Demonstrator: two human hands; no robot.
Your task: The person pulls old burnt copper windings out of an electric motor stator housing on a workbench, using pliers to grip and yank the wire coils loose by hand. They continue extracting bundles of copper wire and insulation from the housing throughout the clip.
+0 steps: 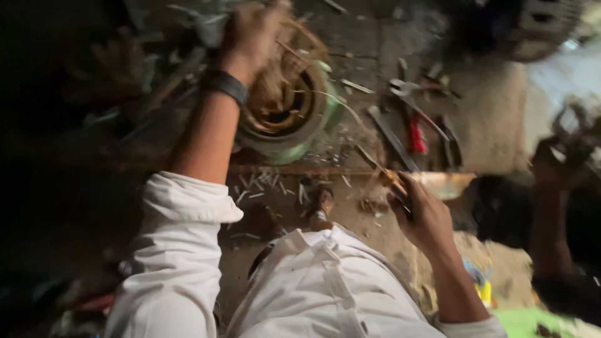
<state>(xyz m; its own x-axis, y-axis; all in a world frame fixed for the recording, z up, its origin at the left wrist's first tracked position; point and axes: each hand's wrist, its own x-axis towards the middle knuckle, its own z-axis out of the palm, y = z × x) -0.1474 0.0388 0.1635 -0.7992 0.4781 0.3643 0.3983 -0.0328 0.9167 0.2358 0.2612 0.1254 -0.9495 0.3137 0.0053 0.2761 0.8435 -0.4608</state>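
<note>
- The left hand point(250, 31) is up at the top of the view, blurred, its fingers closed in a tangle of copper-coloured wire point(282, 69) that rises out of a round motor stator point(291, 116) with a greenish rim.
- A dark band point(225, 84) circles the left wrist, and a rolled white sleeve point(181, 219) covers the arm below it.
- The stator lies on the floor point(494, 119), just ahead of a wooden edge strewn with many short pale slips point(269, 184).
- The right hand point(422, 216) is lower, curled around a thin tool or wire end point(394, 181); blur hides which it is.
- Between the two hands a single strand arcs from the stator toward the right hand.
- To the right of the stator lie one pair of pliers point(404, 87), one red-handled tool point(416, 138) and one flat dark bar point(391, 138), close together.
- Another person's arm point(554, 206) comes in at the far right, well apart.
</note>
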